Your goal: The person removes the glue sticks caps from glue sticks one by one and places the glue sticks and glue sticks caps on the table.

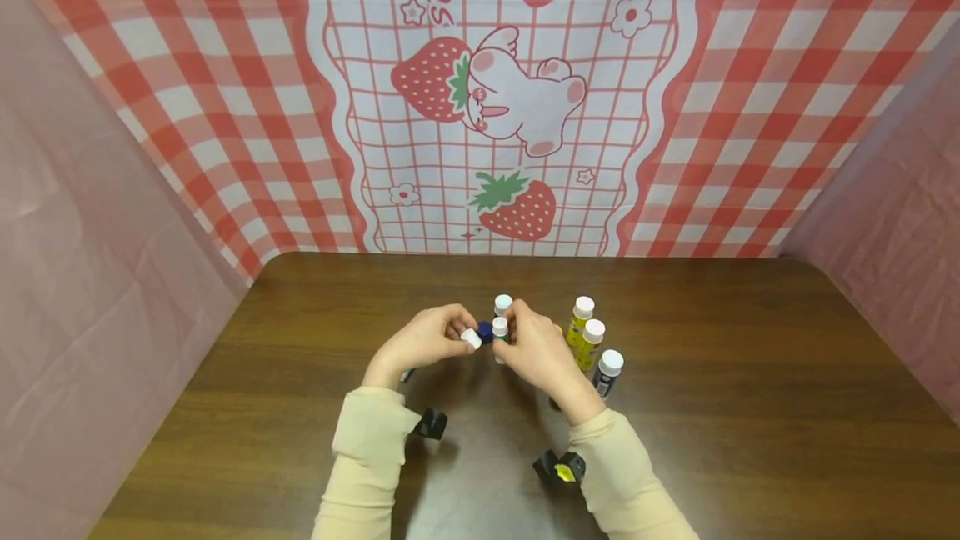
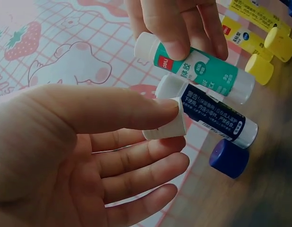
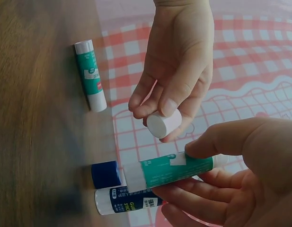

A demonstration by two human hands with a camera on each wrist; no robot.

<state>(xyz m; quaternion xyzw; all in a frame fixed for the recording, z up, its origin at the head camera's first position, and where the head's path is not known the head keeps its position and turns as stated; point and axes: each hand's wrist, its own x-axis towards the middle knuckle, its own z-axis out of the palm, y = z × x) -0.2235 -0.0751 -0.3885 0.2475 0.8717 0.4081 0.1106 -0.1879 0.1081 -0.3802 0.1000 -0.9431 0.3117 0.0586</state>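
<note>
My left hand pinches a small white cap between thumb and index finger, its other fingers loosely extended. Close by on the right, my right hand grips a green glue stick, held upright, its white top end showing above the fingers. The cap and the green stick are apart. Just beyond the green stick stands a dark blue glue stick, with a dark blue cap on the tabletop beside it. Another green glue stick stands near my left wrist, mostly hidden in the head view.
Right of my right hand stand two yellow glue sticks with white tops and a dark glue stick. Yellow caps lie beside the yellow sticks. The brown wooden table meets a strawberry-patterned cloth at its far edge.
</note>
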